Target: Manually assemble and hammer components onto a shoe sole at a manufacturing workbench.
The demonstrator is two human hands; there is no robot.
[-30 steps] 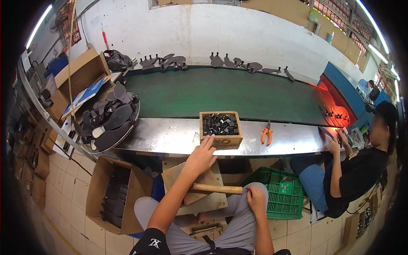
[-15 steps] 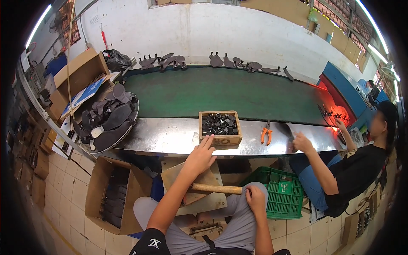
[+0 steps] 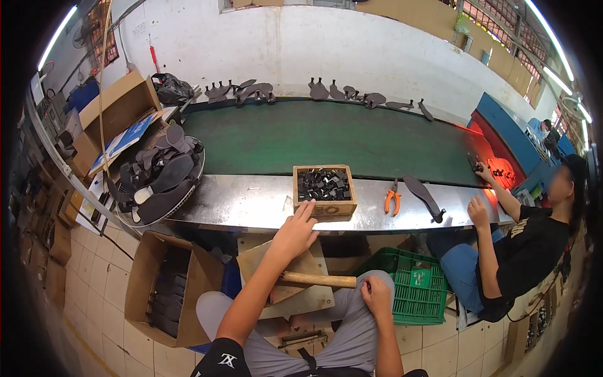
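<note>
My left hand [image 3: 298, 231] is open, its outstretched fingertips on the near rim of a wooden box [image 3: 328, 207]. Small black pieces [image 3: 323, 183], some shiny, fill that box. On my right knee rests my right hand [image 3: 377, 295], fingers curled in; whether they hold anything is hidden. Close to it is the end of a wooden handle [image 3: 320, 278], lying across a board [image 3: 301, 305] between my knees. Orange-handled pliers [image 3: 392, 200] lie right of the box. Beside them is a dark shoe sole [image 3: 422, 195] with a small black piece at its near end.
A green belt [image 3: 326, 135] runs behind the metal ledge [image 3: 245, 198], with soles [image 3: 320, 90] along its far edge. A basket of soles [image 3: 164, 182] stands left. Below are a cardboard box [image 3: 141, 289] and a green crate [image 3: 411, 292]. A co-worker [image 3: 531, 245] sits at right.
The co-worker has let go of the dark sole, which now lies on the metal ledge. Their near hand has drawn back right; their other hand reaches to the belt's glowing end. My hands stay put.
</note>
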